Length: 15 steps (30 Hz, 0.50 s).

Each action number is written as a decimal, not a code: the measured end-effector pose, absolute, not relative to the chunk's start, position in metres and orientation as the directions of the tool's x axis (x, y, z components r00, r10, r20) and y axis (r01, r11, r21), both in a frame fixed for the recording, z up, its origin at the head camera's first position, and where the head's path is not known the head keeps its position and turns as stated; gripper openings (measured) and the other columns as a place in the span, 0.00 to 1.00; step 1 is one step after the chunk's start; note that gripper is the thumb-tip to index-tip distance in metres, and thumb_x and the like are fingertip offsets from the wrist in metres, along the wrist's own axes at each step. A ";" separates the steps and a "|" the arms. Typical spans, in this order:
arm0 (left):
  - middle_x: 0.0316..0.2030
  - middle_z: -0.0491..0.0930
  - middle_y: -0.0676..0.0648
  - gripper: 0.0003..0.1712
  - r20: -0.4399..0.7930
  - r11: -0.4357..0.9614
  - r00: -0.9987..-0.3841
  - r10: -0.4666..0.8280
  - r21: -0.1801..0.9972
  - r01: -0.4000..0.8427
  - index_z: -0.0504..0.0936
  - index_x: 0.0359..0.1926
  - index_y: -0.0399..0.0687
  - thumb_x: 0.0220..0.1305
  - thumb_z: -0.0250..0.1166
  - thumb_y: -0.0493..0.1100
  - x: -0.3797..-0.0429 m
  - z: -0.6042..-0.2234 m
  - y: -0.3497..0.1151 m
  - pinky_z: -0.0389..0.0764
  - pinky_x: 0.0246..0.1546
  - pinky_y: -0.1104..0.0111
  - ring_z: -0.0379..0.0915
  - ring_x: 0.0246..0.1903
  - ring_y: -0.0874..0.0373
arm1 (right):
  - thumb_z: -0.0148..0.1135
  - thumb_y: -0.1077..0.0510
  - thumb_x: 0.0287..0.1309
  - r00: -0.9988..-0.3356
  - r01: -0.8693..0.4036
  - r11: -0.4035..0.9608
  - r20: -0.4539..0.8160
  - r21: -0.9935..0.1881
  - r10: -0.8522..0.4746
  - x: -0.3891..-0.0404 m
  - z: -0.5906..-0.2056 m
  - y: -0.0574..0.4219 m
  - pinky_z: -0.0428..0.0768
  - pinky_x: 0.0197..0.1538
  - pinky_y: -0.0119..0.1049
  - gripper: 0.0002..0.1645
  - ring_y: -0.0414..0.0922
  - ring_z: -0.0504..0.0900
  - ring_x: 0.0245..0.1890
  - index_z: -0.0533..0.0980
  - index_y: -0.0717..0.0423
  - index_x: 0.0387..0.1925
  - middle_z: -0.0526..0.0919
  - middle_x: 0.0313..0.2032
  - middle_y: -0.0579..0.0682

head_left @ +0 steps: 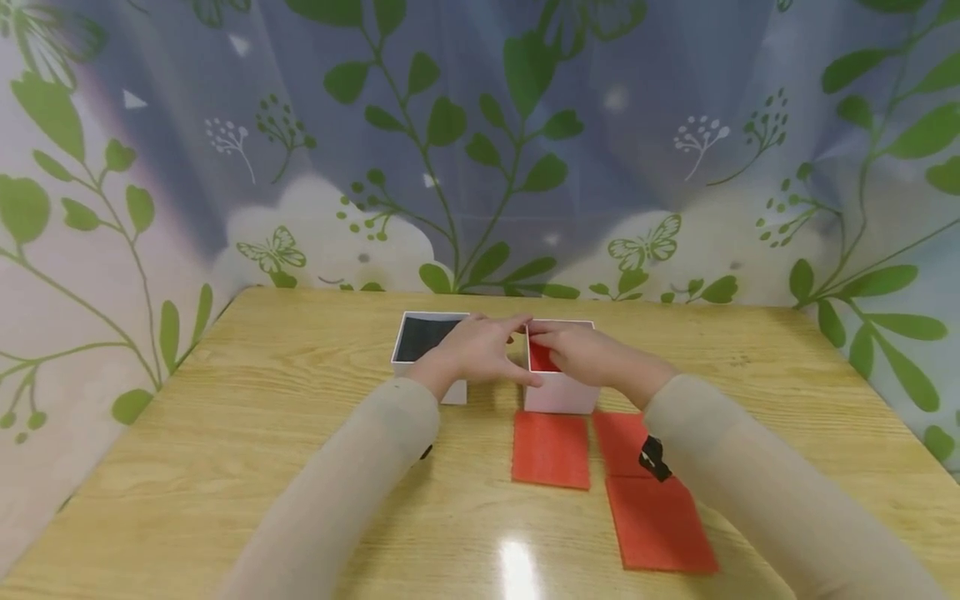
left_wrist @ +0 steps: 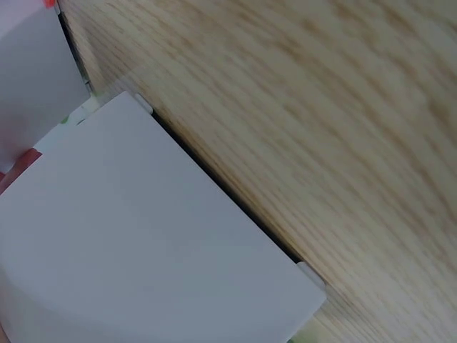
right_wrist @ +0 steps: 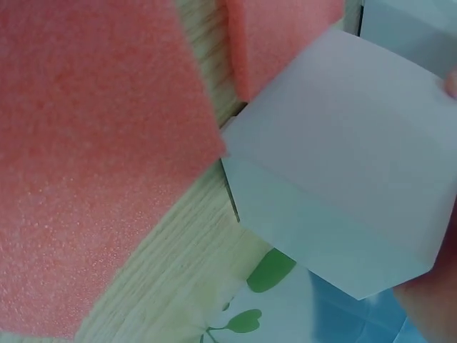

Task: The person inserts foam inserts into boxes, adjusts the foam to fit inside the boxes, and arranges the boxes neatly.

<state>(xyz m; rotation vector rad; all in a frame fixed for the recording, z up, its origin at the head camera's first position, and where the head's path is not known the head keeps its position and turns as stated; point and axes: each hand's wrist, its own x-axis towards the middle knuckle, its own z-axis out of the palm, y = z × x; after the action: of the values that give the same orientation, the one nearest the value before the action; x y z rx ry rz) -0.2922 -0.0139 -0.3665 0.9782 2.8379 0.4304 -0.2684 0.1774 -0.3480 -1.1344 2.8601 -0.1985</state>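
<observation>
Two white open-topped boxes stand side by side near the back of the table. The right box (head_left: 561,393) has a red foam sheet (head_left: 542,357) inside. My left hand (head_left: 480,346) holds this box at its left side, thumb near the front wall and fingers by the back corner. Into its opening reaches my right hand (head_left: 581,354), fingers extended over the red sheet; their tips are partly hidden. A dark sheet (head_left: 423,337) lies in the left box (head_left: 453,393), which my left hand partly covers. White box wall (left_wrist: 150,229) fills much of the left wrist view.
Several red foam sheets lie in front of the right box: a square one (head_left: 551,450), another (head_left: 621,442) under my right forearm, and a nearer one (head_left: 662,525). The wooden table (head_left: 285,400) ends at a leaf-patterned curtain (head_left: 480,150).
</observation>
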 end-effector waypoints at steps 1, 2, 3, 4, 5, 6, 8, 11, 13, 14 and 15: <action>0.58 0.72 0.57 0.59 -0.011 0.751 -0.786 0.618 0.303 0.586 0.52 0.72 0.56 0.43 0.59 0.77 -0.292 -0.367 -0.014 0.49 0.65 0.58 0.70 0.53 0.63 | 0.47 0.70 0.61 -0.727 -0.678 0.719 -0.007 -0.149 -0.687 -0.268 -0.347 0.178 0.65 0.60 0.50 0.23 0.59 0.65 0.62 0.68 0.71 0.59 0.63 0.64 0.64; 0.57 0.73 0.57 0.59 -0.012 0.749 -0.784 0.620 0.305 0.588 0.52 0.72 0.56 0.44 0.59 0.77 -0.292 -0.367 -0.014 0.49 0.65 0.58 0.70 0.53 0.63 | 0.47 0.70 0.61 -0.730 -0.673 0.721 -0.004 -0.162 -0.683 -0.267 -0.347 0.180 0.65 0.61 0.50 0.24 0.59 0.64 0.62 0.68 0.71 0.59 0.64 0.63 0.63; 0.57 0.73 0.56 0.59 -0.014 0.747 -0.782 0.623 0.306 0.589 0.52 0.72 0.56 0.44 0.59 0.77 -0.292 -0.367 -0.013 0.49 0.65 0.57 0.70 0.53 0.63 | 0.47 0.70 0.61 -0.736 -0.667 0.724 0.003 -0.177 -0.677 -0.265 -0.345 0.181 0.65 0.61 0.51 0.24 0.59 0.64 0.62 0.67 0.70 0.60 0.64 0.63 0.63; 0.57 0.73 0.56 0.59 -0.016 0.747 -0.782 0.624 0.305 0.590 0.52 0.72 0.56 0.44 0.59 0.77 -0.292 -0.367 -0.013 0.49 0.65 0.57 0.70 0.53 0.63 | 0.47 0.70 0.61 -0.741 -0.661 0.726 0.014 -0.188 -0.671 -0.263 -0.344 0.184 0.65 0.60 0.52 0.25 0.59 0.65 0.62 0.67 0.69 0.60 0.65 0.63 0.62; 0.57 0.73 0.56 0.59 -0.019 0.749 -0.782 0.623 0.304 0.589 0.52 0.72 0.56 0.44 0.59 0.78 -0.292 -0.367 -0.012 0.49 0.65 0.57 0.70 0.53 0.64 | 0.48 0.70 0.61 -0.742 -0.661 0.724 0.030 -0.196 -0.669 -0.260 -0.342 0.186 0.65 0.60 0.52 0.25 0.59 0.65 0.62 0.67 0.68 0.61 0.66 0.62 0.62; 0.57 0.73 0.57 0.60 -0.021 0.752 -0.784 0.620 0.299 0.587 0.52 0.72 0.56 0.44 0.58 0.78 -0.291 -0.367 -0.013 0.49 0.65 0.57 0.70 0.53 0.64 | 0.48 0.70 0.61 -0.741 -0.664 0.721 0.046 -0.200 -0.670 -0.258 -0.340 0.188 0.67 0.59 0.52 0.25 0.58 0.66 0.61 0.68 0.67 0.60 0.67 0.62 0.61; 0.58 0.73 0.57 0.60 -0.023 0.759 -0.790 0.613 0.295 0.580 0.52 0.72 0.57 0.43 0.58 0.79 -0.291 -0.365 -0.013 0.49 0.65 0.58 0.71 0.53 0.64 | 0.50 0.70 0.60 -0.732 -0.677 0.710 0.075 -0.194 -0.677 -0.252 -0.337 0.191 0.69 0.57 0.51 0.24 0.58 0.67 0.60 0.70 0.66 0.59 0.68 0.62 0.59; 0.57 0.73 0.56 0.60 -0.024 0.765 -0.795 0.605 0.294 0.573 0.53 0.72 0.56 0.43 0.59 0.79 -0.291 -0.364 -0.015 0.50 0.65 0.58 0.71 0.52 0.64 | 0.51 0.69 0.60 -0.714 -0.698 0.701 0.074 -0.146 -0.696 -0.243 -0.336 0.193 0.71 0.55 0.50 0.21 0.57 0.70 0.58 0.73 0.67 0.56 0.72 0.59 0.60; 0.57 0.73 0.56 0.59 -0.020 0.762 -0.794 0.607 0.295 0.576 0.54 0.72 0.56 0.43 0.59 0.78 -0.291 -0.365 -0.015 0.50 0.65 0.58 0.71 0.51 0.64 | 0.52 0.68 0.60 -0.717 -0.695 0.707 0.050 -0.127 -0.695 -0.237 -0.337 0.195 0.71 0.55 0.50 0.21 0.57 0.70 0.58 0.73 0.67 0.55 0.73 0.57 0.60; 0.56 0.74 0.56 0.59 -0.019 0.762 -0.794 0.607 0.295 0.576 0.54 0.72 0.56 0.43 0.59 0.78 -0.291 -0.365 -0.015 0.50 0.65 0.58 0.71 0.51 0.64 | 0.53 0.67 0.61 -0.724 -0.687 0.716 0.037 -0.125 -0.689 -0.234 -0.338 0.196 0.71 0.56 0.51 0.21 0.57 0.71 0.57 0.72 0.67 0.56 0.73 0.56 0.61; 0.56 0.74 0.56 0.59 -0.018 0.762 -0.794 0.608 0.294 0.577 0.54 0.72 0.56 0.43 0.59 0.78 -0.291 -0.366 -0.015 0.50 0.65 0.58 0.71 0.51 0.64 | 0.53 0.66 0.61 -0.729 -0.681 0.722 0.026 -0.122 -0.684 -0.231 -0.339 0.197 0.71 0.56 0.51 0.21 0.57 0.71 0.57 0.72 0.67 0.57 0.74 0.56 0.61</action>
<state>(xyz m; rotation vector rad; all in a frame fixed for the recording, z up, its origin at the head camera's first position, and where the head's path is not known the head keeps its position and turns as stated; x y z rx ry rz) -0.2907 -0.0148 -0.3657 0.9595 2.8425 0.4181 -0.2312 0.1969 -0.3389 -1.1479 2.8961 -0.1925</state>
